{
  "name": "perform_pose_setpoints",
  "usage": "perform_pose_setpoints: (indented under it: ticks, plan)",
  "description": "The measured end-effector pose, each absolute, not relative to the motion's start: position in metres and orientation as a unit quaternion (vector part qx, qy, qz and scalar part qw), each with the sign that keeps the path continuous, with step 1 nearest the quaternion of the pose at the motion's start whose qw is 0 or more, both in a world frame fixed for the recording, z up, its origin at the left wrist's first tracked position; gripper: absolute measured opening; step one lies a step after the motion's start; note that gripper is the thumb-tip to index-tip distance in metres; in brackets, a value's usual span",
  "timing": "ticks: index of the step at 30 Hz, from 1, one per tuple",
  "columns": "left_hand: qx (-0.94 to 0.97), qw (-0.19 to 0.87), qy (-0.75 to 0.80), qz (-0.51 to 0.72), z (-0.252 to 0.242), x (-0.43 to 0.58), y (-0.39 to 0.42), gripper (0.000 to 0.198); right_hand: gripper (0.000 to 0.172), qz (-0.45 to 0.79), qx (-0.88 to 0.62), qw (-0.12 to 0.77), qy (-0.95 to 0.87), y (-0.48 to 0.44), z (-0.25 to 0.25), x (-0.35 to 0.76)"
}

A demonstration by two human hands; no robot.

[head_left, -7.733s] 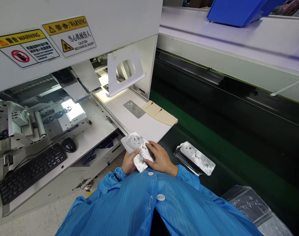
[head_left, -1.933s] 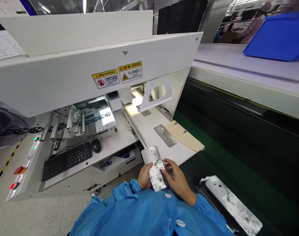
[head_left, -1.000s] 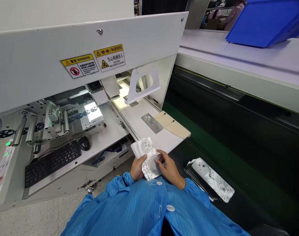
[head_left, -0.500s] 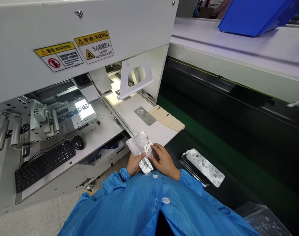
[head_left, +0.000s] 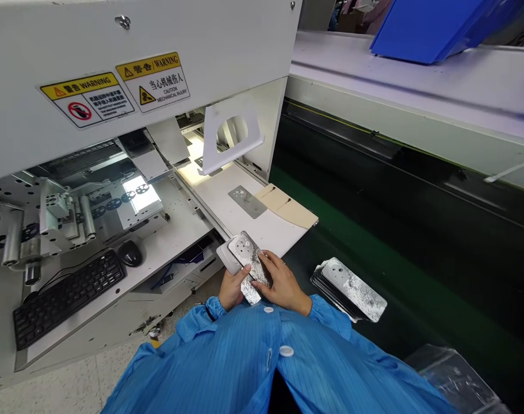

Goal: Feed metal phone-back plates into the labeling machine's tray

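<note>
The person holds a small handful of silvery phone back covers (head_left: 247, 265) just in front of the near edge of the machine's white tabletop (head_left: 262, 230). The left hand (head_left: 232, 289) grips the stack from below, fingers closed around its near end; the right hand (head_left: 280, 280) lies on the top cover, its fingers curled over the edge as if to peel that one away. By the look of it the step in hand is separating the top cover, and the next move calls for a clean slide so only one comes free. One cover (head_left: 247, 201) lies flat farther along the tabletop beside a tan pad (head_left: 290, 207). A second stack (head_left: 350, 289), count unclear, rests on the green conveyor belt (head_left: 374, 253) to the right. One keyboard (head_left: 67, 298) and one mouse (head_left: 129, 253) sit at left.
</note>
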State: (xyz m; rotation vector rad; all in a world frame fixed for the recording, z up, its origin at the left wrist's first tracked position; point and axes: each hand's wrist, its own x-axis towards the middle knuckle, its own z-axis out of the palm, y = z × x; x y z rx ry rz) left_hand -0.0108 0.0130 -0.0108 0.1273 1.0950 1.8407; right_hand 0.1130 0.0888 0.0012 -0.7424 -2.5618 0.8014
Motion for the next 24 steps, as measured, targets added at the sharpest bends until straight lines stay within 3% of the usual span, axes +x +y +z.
perform_pose_setpoints:
  ticks: [24]
  plan:
    - [0.063,0.496,0.489,0.715,-0.0017,-0.0076,0.0107,0.074,0.065,0.322,-0.264,0.208,-0.885,0.0902,0.0046,0.1214]
